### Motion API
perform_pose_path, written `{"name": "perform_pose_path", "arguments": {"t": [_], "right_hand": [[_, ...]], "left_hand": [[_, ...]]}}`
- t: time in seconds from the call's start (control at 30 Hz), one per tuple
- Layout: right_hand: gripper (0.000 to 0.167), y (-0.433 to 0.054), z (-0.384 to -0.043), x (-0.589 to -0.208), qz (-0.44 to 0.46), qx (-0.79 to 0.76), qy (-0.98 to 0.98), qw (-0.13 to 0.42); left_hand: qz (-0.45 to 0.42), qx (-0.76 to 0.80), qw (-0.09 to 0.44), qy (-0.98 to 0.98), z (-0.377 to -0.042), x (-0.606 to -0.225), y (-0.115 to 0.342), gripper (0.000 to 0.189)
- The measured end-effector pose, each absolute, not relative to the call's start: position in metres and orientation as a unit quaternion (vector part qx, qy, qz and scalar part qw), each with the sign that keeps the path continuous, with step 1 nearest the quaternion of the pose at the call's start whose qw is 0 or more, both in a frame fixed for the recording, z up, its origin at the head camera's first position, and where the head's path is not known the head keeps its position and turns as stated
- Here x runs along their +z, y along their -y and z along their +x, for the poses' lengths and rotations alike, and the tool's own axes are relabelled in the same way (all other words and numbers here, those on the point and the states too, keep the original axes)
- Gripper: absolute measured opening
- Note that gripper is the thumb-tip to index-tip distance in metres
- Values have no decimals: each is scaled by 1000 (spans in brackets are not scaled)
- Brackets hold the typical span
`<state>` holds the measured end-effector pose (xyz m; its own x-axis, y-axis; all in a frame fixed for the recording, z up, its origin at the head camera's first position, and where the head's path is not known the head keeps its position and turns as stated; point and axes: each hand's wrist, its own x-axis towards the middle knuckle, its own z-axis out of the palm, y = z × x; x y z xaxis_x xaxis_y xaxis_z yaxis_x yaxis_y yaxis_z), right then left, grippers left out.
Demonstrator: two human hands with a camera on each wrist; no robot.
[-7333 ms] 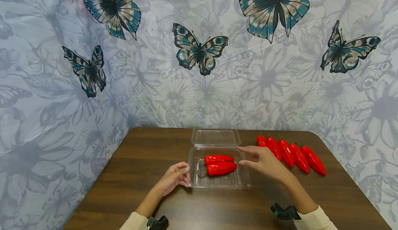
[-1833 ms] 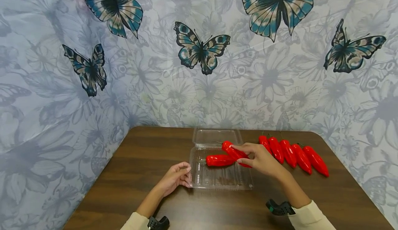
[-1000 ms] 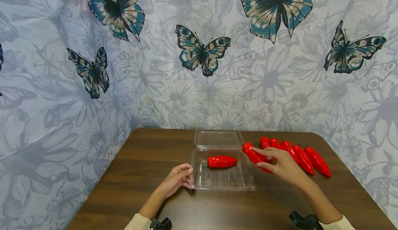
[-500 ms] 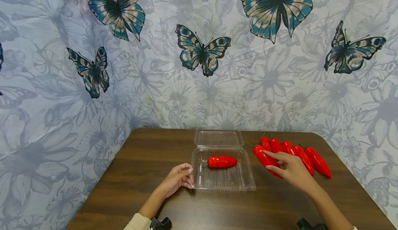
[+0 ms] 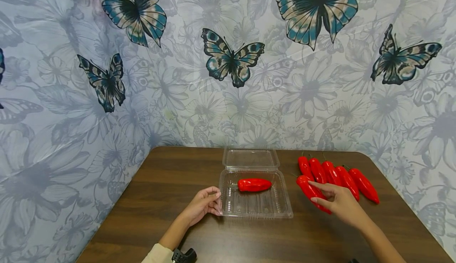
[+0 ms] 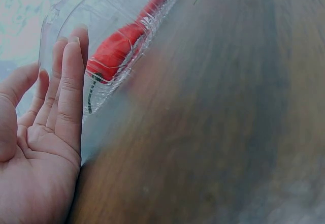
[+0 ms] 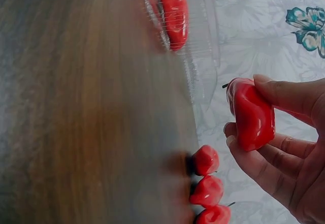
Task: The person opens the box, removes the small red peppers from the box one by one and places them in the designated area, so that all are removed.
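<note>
My right hand (image 5: 340, 203) holds a glossy red pepper (image 5: 309, 190) between thumb and fingers, to the right of the clear plastic container (image 5: 256, 211). The right wrist view shows this pepper (image 7: 250, 115) clear of the table, its short dark stem pointing away from the palm. Another red pepper (image 5: 254, 184) lies crosswise inside the container, whose hinged lid (image 5: 251, 158) is folded back. At the container's left side is my left hand (image 5: 202, 205). Its fingers look fairly straight against the wall in the left wrist view, thumb apart from them.
Several more red peppers (image 5: 363, 184) lie slanted side by side at the right back of the brown wooden table (image 5: 178, 172). Behind the table hangs a floral backdrop (image 5: 231, 120) with butterflies. A black wrist device (image 5: 184, 256) sits by the left sleeve.
A pepper that lay in the container was lifted out by my right hand and carried right, toward the row and nearer the table's front. One pepper stays inside. My left hand keeps its place.
</note>
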<state>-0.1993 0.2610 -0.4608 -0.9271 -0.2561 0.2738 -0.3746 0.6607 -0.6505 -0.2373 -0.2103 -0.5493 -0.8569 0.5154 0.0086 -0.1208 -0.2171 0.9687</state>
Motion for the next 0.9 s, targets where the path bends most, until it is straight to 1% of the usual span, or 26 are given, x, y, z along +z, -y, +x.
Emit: {"name": "perform_pose_path", "arguments": {"t": [0.33,0.6,0.9], "right_hand": [[54,-266,-207,-477,153,357,920,56],[56,-264,-211,-485,131,355,925,37],[57,-260,-214,-489,118,357,926,26]], "left_hand": [[169,761,208,-590,-237,-549,210,19],[179,760,208,-588,-238,-548,211,10],[181,760,208,-588,-238,-548,211,10]]}}
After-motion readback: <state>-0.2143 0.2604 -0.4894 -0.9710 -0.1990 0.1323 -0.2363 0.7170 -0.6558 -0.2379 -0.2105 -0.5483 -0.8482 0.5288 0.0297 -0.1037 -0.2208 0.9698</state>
